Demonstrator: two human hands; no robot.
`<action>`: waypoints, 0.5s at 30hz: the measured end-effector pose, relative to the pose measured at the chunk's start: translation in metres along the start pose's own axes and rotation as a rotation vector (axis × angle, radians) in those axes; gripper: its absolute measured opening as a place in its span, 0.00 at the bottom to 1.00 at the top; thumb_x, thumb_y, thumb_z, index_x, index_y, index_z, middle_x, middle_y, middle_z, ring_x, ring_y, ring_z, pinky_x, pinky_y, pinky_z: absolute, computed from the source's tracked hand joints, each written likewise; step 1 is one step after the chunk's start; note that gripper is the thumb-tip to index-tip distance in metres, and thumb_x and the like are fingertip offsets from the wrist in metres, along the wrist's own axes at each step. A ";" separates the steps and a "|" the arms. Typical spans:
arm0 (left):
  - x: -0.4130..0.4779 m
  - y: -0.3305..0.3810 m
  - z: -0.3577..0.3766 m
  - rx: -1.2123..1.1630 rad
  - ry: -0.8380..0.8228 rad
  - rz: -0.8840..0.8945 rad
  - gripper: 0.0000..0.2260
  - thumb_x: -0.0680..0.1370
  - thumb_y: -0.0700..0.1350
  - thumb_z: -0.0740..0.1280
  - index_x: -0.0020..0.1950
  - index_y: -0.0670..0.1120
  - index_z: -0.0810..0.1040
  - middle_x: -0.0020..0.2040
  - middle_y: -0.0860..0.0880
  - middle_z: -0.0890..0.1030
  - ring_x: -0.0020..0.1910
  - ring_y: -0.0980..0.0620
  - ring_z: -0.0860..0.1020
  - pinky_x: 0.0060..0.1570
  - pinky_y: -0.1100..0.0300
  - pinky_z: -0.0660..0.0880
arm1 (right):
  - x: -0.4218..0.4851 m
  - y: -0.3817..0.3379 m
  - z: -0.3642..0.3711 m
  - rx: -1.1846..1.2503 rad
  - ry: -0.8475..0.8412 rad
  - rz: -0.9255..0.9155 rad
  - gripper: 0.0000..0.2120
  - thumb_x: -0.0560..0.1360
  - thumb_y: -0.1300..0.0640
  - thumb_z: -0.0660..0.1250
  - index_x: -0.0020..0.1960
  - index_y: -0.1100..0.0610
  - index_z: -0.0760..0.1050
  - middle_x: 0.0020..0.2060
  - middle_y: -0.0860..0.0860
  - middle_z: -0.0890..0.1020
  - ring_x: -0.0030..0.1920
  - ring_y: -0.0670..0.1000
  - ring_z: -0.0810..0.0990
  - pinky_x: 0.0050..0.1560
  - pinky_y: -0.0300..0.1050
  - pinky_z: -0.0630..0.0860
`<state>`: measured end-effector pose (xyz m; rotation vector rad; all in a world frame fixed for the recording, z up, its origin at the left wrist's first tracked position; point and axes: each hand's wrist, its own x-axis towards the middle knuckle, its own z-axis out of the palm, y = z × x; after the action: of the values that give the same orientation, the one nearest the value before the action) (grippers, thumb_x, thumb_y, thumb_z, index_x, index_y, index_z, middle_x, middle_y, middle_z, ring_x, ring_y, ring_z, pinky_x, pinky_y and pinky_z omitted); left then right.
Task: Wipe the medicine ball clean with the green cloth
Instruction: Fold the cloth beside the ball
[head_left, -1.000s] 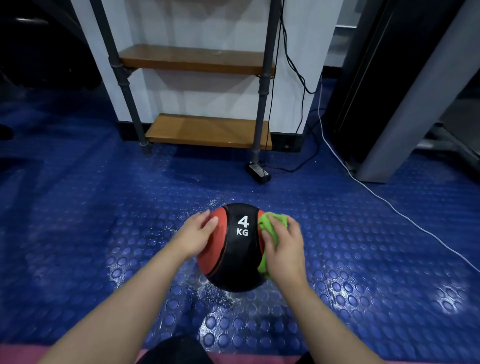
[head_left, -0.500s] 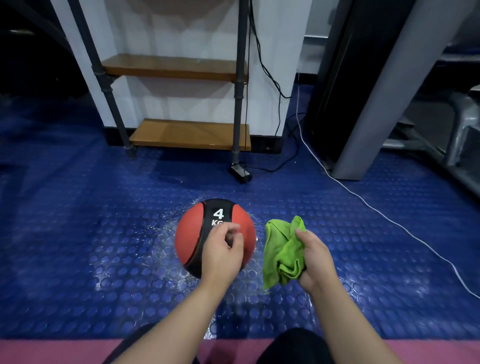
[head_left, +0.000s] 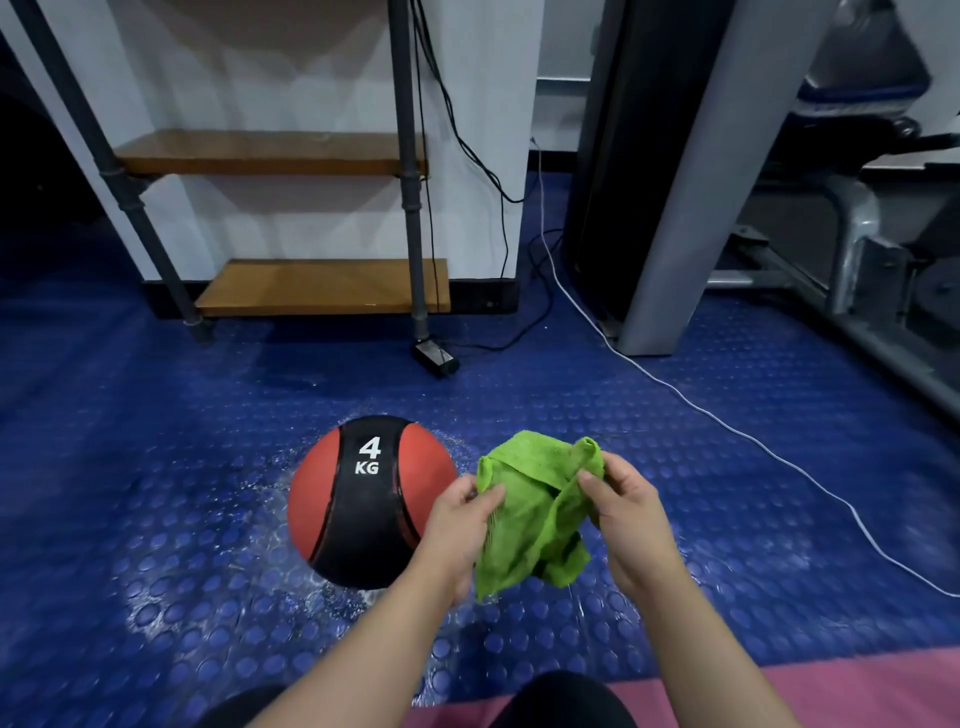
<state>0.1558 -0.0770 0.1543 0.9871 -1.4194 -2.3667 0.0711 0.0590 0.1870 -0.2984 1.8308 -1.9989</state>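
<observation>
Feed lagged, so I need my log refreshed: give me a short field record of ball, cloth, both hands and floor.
medicine ball: red and black, marked 4 KG, resting on the floor
green cloth: held up to the right of the ball, not on it
left hand: grips the cloth's left edge
right hand: grips the cloth's upper right part
floor: blue, studded, wet around the ball

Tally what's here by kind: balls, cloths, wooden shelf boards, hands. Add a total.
Balls: 1, the red-and-black medicine ball
Cloths: 1, the green terry cloth
Shelf boards: 2, upper wooden board and lower wooden board
Hands: 2, left hand and right hand
Total: 6
</observation>
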 end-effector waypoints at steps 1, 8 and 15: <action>0.001 0.000 0.002 0.010 0.016 0.027 0.02 0.80 0.39 0.65 0.48 0.41 0.77 0.44 0.39 0.85 0.43 0.41 0.83 0.48 0.45 0.80 | 0.002 0.001 -0.005 -0.009 0.017 0.016 0.10 0.78 0.66 0.61 0.50 0.56 0.78 0.40 0.48 0.82 0.40 0.47 0.77 0.41 0.39 0.71; -0.004 0.007 0.007 0.036 -0.027 0.102 0.04 0.80 0.41 0.65 0.45 0.44 0.75 0.40 0.45 0.83 0.38 0.49 0.80 0.41 0.57 0.75 | 0.010 0.003 -0.025 0.110 0.082 0.097 0.10 0.80 0.63 0.58 0.48 0.54 0.76 0.43 0.53 0.79 0.42 0.52 0.75 0.45 0.48 0.70; -0.005 0.013 -0.001 0.143 0.057 0.133 0.07 0.80 0.42 0.65 0.41 0.47 0.76 0.42 0.44 0.82 0.42 0.47 0.78 0.46 0.53 0.73 | 0.010 -0.001 -0.038 0.266 0.061 0.083 0.10 0.80 0.64 0.57 0.50 0.56 0.76 0.47 0.55 0.80 0.46 0.55 0.78 0.51 0.57 0.74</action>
<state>0.1588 -0.0818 0.1667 0.9539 -1.5984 -2.1514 0.0459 0.0887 0.1824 -0.0816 1.5584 -2.1816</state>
